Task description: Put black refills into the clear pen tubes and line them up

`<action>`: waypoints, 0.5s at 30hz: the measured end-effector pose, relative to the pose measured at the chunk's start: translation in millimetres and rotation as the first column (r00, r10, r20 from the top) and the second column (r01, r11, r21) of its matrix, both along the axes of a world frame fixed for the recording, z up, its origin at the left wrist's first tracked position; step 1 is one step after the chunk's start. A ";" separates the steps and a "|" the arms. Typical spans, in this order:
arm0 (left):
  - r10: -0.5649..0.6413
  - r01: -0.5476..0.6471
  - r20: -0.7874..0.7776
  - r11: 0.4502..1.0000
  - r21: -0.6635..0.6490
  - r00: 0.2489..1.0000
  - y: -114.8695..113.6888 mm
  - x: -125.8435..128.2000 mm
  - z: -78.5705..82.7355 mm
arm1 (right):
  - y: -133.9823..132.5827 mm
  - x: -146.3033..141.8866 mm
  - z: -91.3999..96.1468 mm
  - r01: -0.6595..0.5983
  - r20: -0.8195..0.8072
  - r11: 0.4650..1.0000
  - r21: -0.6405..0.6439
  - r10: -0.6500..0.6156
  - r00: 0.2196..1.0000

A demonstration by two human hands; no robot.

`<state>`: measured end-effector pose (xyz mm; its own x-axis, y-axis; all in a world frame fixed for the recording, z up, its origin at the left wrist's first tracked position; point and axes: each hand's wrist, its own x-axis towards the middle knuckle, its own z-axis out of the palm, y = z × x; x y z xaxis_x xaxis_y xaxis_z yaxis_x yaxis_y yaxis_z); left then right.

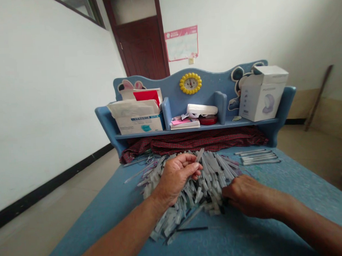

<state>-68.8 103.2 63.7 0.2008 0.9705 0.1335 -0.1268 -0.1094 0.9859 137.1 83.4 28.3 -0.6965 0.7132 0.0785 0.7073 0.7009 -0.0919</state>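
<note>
A big heap of clear plastic pen tubes (209, 171) covers the middle of the blue desk (289, 183). My left hand (177, 176) hovers over the heap with its fingers curled round one clear tube (197, 157) that sticks up past the fingertips. My right hand (243, 194) rests knuckles-up at the heap's right edge, fingers bent down into the tubes; what they grip is hidden. A thin black refill (192, 229) lies on the desk in front of the heap.
A few finished pens (259, 157) lie in a row at the back right. Red checked cloth (194, 140) lies under the blue shelf (188, 129), which holds a mask box (138, 120), books, a yellow clock (190, 83) and a white carton (261, 94). A door is behind.
</note>
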 end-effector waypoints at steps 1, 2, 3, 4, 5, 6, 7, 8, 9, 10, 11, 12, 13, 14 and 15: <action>-0.002 0.002 -0.002 1.000 -0.002 1.000 -0.5 0.1 -0.4 | -0.6 0.1 1.8 0.007 -0.021 1.000 -0.005 -0.007 1.000; -0.005 0.005 -0.004 1.000 -0.006 1.000 -1.2 0.2 -0.6 | -0.8 0.4 4.4 0.021 -0.061 1.000 -0.022 -0.022 0.998; -0.009 0.009 -0.007 1.000 -0.012 1.000 -1.9 0.4 -0.7 | -0.5 1.1 7.3 0.038 -0.130 0.998 -0.059 -0.045 0.990; -0.013 0.013 -0.009 1.000 -0.019 1.000 -2.8 0.6 -0.6 | 0.4 2.1 10.2 0.047 -0.240 0.991 -0.122 -0.075 0.968; -0.018 0.018 -0.011 1.000 -0.025 1.000 -3.8 1.0 -0.3 | 1.8 3.3 12.8 0.045 -0.372 0.976 -0.214 -0.124 0.920; -0.024 0.024 -0.013 0.999 -0.031 1.000 -4.8 1.4 0.1 | 3.6 4.7 14.6 0.022 -0.507 0.947 -0.321 -0.191 0.840; -0.031 0.030 -0.019 0.999 -0.037 0.999 -5.9 2.0 0.7 | 5.7 6.1 15.6 -0.027 -0.628 0.907 -0.421 -0.270 0.730; -0.041 0.039 -0.029 0.998 -0.042 0.999 -7.1 2.6 1.5 | 7.8 7.3 15.7 -0.097 -0.723 0.865 -0.493 -0.345 0.599; -0.053 0.051 -0.041 0.998 -0.047 0.998 -8.3 3.4 2.3 | 9.7 8.2 15.2 -0.176 -0.788 0.830 -0.529 -0.404 0.464; -0.067 0.064 -0.056 0.996 -0.054 0.996 -9.7 4.2 3.1 | 11.3 8.8 14.2 -0.252 -0.829 0.806 -0.535 -0.444 0.340; -0.082 0.077 -0.073 0.995 -0.060 0.994 -11.1 5.1 3.8 | 12.4 8.8 13.0 -0.319 -0.852 0.791 -0.522 -0.468 0.234; -0.099 0.093 -0.092 0.993 -0.067 0.991 -12.7 6.1 4.3 | 13.0 8.3 11.9 -0.375 -0.862 0.778 -0.503 -0.484 0.151; -0.117 0.110 -0.108 0.991 -0.076 0.987 -14.3 7.1 4.6 | 13.2 7.5 11.1 -0.422 -0.861 0.764 -0.488 -0.501 0.089; -0.135 0.125 -0.121 0.989 -0.085 0.983 -16.0 8.3 4.6 | 13.0 6.3 10.5 -0.460 -0.853 0.746 -0.481 -0.520 0.047; -0.151 0.139 -0.129 0.986 -0.094 0.980 -17.6 9.4 4.3 | 12.6 5.0 10.3 -0.489 -0.841 0.728 -0.480 -0.541 0.020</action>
<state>-59.4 85.6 68.0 0.3507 0.9364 0.0147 0.0003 -0.0158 0.9999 142.1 96.0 38.7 -0.2943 0.9292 0.2236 -0.4090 0.0890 -0.9082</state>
